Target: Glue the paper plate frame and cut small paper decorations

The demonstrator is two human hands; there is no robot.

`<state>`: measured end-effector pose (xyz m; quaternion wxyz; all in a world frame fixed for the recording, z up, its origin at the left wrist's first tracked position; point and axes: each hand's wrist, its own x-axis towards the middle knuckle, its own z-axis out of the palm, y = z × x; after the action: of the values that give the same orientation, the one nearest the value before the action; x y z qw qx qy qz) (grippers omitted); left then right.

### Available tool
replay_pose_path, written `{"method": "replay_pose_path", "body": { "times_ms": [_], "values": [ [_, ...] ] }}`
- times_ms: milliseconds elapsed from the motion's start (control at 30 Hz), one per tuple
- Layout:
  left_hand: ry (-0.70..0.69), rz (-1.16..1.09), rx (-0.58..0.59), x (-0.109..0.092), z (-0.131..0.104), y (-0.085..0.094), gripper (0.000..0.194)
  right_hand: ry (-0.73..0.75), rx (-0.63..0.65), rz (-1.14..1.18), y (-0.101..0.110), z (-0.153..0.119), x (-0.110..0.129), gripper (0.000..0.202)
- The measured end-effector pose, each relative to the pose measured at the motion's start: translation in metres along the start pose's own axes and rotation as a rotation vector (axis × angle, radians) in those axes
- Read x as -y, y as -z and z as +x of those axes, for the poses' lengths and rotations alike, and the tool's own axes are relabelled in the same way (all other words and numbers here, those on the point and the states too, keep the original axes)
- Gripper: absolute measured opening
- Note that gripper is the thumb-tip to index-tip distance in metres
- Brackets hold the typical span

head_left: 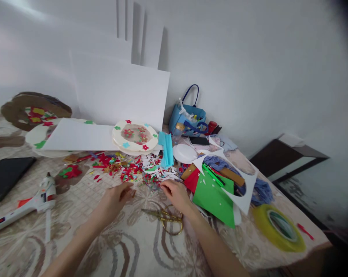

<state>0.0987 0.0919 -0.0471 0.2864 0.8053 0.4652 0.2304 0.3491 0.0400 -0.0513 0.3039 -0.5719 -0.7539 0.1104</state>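
My left hand (118, 197) is over the patterned tablecloth, its fingers curled into a pinch at the near edge of a heap of coloured paper scraps (130, 169). Opposite it, my right hand (176, 193) has its fingers pressed together, close to the white and red bits on that side. Whatever either hand pinches is too small or hidden to name. Gold-handled scissors (169, 219) lie on the cloth just below and between the hands. Behind the heap is a white scalloped disc (116, 135) decorated with small coloured flowers, beside a folded light-blue strip (166, 150).
On the left are a hot glue gun (41, 200) and a dark tablet-like slab (9, 175). Green sheet (213, 196), green cutter (213, 175), purple yarn (262, 191) and yellow tape roll (278, 227) crowd the right. White boards (122, 96) and a blue bag (175, 117) stand behind.
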Motion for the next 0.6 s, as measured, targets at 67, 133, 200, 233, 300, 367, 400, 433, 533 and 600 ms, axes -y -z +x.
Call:
{"method": "replay_pose_path", "body": {
  "times_ms": [67, 133, 200, 233, 300, 367, 400, 433, 533, 600],
  "values": [
    [0.007, -0.032, -0.159, 0.003, 0.001, -0.001, 0.036, -0.005, 0.007, -0.013, 0.001, 0.0, 0.0, 0.016],
    [0.015, -0.047, -0.271, 0.005, 0.002, 0.001, 0.038, -0.009, 0.01, -0.021, 0.002, 0.001, 0.001, 0.016],
    [0.026, -0.053, -0.289, 0.003, 0.002, 0.003, 0.034, -0.009, 0.018, -0.022, 0.004, 0.001, 0.003, 0.017],
    [0.036, -0.064, -0.264, 0.001, 0.002, 0.003, 0.031, -0.008, 0.025, -0.019, 0.004, 0.001, 0.005, 0.017],
    [0.04, -0.117, -0.139, -0.004, 0.001, 0.002, 0.028, -0.004, 0.044, -0.01, 0.004, 0.0, 0.008, 0.016],
    [0.014, -0.173, -0.006, -0.007, 0.0, -0.002, 0.028, -0.004, 0.061, -0.002, 0.004, 0.0, 0.011, 0.016],
    [-0.01, -0.17, 0.009, -0.008, -0.001, -0.004, 0.028, -0.007, 0.063, 0.001, 0.005, 0.0, 0.012, 0.016],
    [-0.039, -0.142, -0.03, -0.008, 0.0, -0.005, 0.03, -0.012, 0.05, 0.012, 0.005, 0.001, 0.012, 0.018],
    [-0.083, -0.001, -0.279, -0.007, 0.001, -0.004, 0.038, -0.047, -0.055, 0.068, 0.009, 0.004, 0.008, 0.02],
    [-0.048, 0.033, -0.35, -0.007, 0.002, 0.0, 0.039, -0.077, -0.127, 0.095, 0.015, 0.006, 0.003, 0.02]
  ]
}}
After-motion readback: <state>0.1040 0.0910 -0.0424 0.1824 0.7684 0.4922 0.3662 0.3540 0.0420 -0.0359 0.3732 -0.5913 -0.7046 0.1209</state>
